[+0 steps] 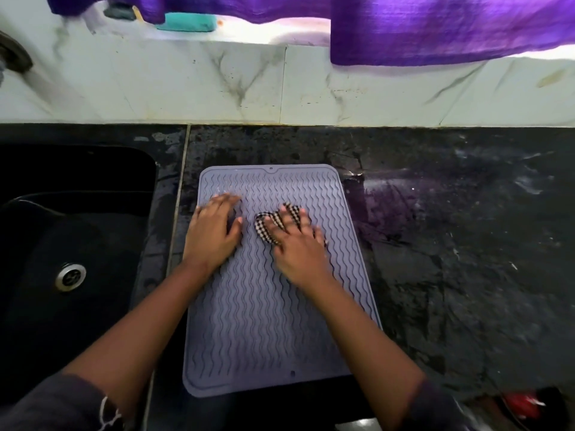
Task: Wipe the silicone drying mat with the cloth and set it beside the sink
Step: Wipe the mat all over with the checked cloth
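A grey silicone drying mat (264, 321) with wavy ridges lies flat on the black counter, just right of the sink. My left hand (213, 233) rests flat on the mat's upper left part, fingers straight. My right hand (294, 248) presses a black-and-white checked cloth (267, 227) onto the mat's upper middle, fingers spread over it. Most of the cloth is hidden under that hand.
A black sink (71, 244) with a metal drain (70, 276) sits at the left. The black counter (466, 244) stretches right, wet and streaked. A marble-tiled wall (280, 88) rises behind, with purple fabric (435, 26) hanging above. A red item (522, 405) sits at the bottom right.
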